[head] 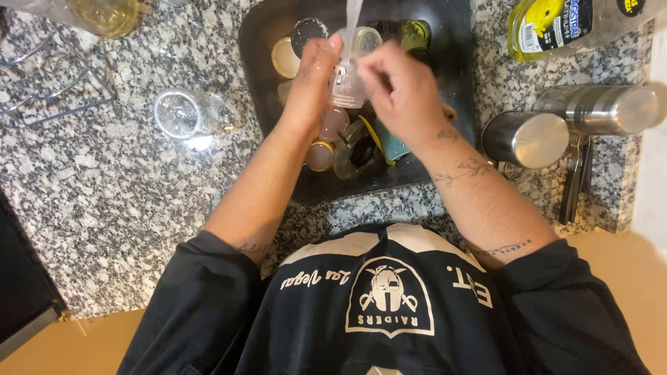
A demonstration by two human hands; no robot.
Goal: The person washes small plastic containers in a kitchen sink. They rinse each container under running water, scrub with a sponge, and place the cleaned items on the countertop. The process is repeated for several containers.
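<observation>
Small clear cup (345, 85): held over the dark sink (458, 48) under the water stream (352, 24). Left hand (310, 80) wraps its side; right hand (397, 87) pinches the rim. Likely light, wet, slippery, maybe brittle; grip the wall firmly. Steel tumblers (570, 121) lie right of sink.

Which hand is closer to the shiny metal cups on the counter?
The right hand. It is over the sink, just left of the metal cups. The left hand is farther away, on the other side of the small clear jar.
</observation>
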